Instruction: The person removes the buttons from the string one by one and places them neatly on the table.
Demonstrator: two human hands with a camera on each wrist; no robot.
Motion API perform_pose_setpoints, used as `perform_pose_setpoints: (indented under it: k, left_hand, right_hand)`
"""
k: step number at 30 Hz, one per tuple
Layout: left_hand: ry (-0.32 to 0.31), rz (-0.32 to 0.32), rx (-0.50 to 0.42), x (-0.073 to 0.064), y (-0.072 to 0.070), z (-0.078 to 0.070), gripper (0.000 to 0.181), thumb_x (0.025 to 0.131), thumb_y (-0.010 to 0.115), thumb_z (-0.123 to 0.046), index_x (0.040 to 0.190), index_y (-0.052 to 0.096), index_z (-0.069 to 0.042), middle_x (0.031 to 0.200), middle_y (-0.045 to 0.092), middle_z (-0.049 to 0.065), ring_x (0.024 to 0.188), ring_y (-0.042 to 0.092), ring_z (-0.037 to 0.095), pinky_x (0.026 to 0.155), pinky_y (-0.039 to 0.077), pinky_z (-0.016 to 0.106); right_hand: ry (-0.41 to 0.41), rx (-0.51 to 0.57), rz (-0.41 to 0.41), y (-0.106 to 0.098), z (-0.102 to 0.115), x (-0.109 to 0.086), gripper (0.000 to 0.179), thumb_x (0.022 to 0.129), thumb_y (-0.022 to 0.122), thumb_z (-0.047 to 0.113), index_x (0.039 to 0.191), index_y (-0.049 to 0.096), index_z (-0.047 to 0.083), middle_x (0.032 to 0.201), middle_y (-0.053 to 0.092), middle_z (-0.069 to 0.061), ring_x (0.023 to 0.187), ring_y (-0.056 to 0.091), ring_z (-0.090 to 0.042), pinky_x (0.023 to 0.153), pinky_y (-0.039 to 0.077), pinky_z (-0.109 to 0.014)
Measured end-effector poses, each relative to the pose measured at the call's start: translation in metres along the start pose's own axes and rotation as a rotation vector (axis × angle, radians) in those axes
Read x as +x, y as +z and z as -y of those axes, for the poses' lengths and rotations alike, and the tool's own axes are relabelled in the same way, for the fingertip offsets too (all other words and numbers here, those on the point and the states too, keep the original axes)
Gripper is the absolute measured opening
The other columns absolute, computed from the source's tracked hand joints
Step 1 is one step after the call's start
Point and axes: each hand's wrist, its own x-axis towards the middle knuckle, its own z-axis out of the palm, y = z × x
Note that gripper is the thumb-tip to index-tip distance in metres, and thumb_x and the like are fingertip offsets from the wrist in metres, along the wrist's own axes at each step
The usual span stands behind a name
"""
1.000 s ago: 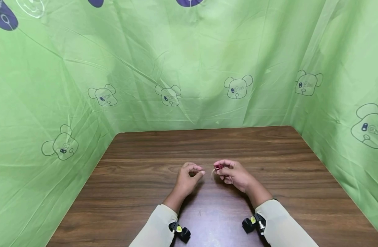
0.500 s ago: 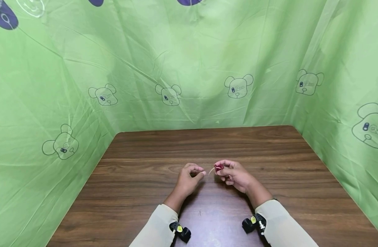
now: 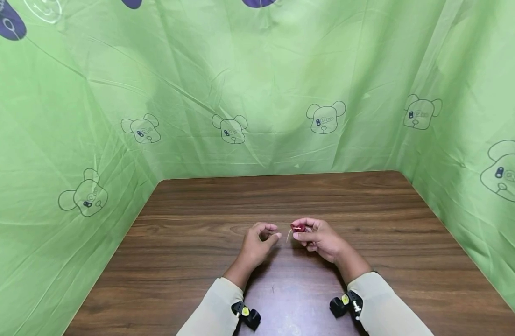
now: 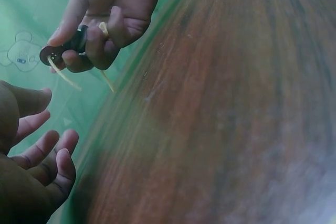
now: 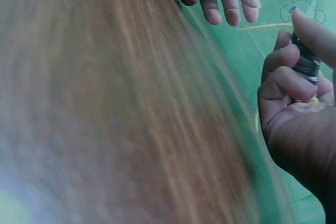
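"Red piece, where's it at?"

"Right hand, up over the brown table. Thumb and fingers pinch it. Looks near-black from the wrist views."

"String?"

"Pale string comes off one end, on the side facing the left hand; tip near those fingertips, not touching. Second strand hangs by the right hand's lower fingers; can't tell if they join."

"Left hand's state?"

"Loosely spread, fingers slightly bent, thumb clear of them."

"Rest?"

"Pale sleeves, black wrist cameras, green cloth with bear-head outlines behind."
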Motion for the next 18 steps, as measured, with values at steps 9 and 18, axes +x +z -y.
perform_pose_setpoints:
  k: [9,18]
  left_hand:
    - [-0.036,0.042,-0.109,-0.0002,0.0017,-0.0003,0.029,0.095,0.082,-0.008,0.119,0.075,0.007,0.105,0.078,0.024,0.083,0.069,0.013,0.069,0.052,0.017]
    - [-0.014,0.058,-0.119,-0.0018,0.0025,-0.0017,0.030,0.094,0.082,-0.003,0.120,0.075,0.010,0.098,0.075,0.024,0.077,0.063,0.007,0.068,0.052,0.016]
  right_hand:
    - [-0.001,-0.087,-0.033,0.0007,-0.0006,0.0015,0.027,0.097,0.077,0.000,0.117,0.079,0.017,0.098,0.078,0.010,0.067,0.056,-0.005,0.055,0.042,-0.020]
    - [-0.010,-0.095,-0.049,0.0021,-0.0005,0.0008,0.028,0.098,0.072,-0.006,0.117,0.079,0.014,0.103,0.081,0.007,0.066,0.054,-0.005,0.055,0.041,-0.019]
